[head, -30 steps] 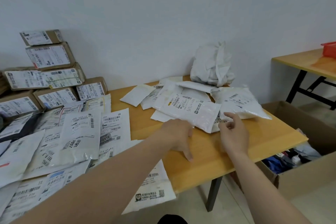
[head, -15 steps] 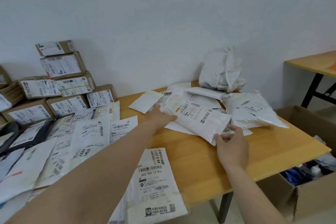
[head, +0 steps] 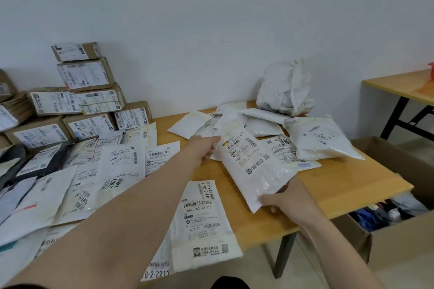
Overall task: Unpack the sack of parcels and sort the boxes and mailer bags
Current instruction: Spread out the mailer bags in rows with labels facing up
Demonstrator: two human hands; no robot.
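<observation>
The mailer bag (head: 253, 164) you are working on sits just right of the frame's centre, lifted a little off the table (head: 352, 185), and both your hands are on it. Its long axis runs on a diagonal, from the upper-left end near the centre of the frame down to the lower-right end. Your left hand (head: 204, 148) has the upper-left end, your right hand (head: 286, 197) the lower-right corner, so the bag spans the gap between them with its label facing up.

Neither hand is spread wide. The right thumb lies over the top face at the corner with the fingers tucked beneath, a narrow pinch. The left hand's fingers curl in on the far end. How much of the edge they enclose you cannot tell, because the back of the hand hides them.

The relation that matters is sideways. The spread of sorted mailers (head: 112, 171) lies toward the left of the frame, on the left hand's side, with the stack of boxes (head: 87, 105) behind it at upper left. The unsorted heap (head: 253, 124) and the crumpled sack (head: 284, 87) are beyond the bag, toward the upper right. My judgement is that the bag goes left, so your left hand leads and the right corner trails across the flat mailer (head: 202, 218) lying near the table's front edge.
</observation>
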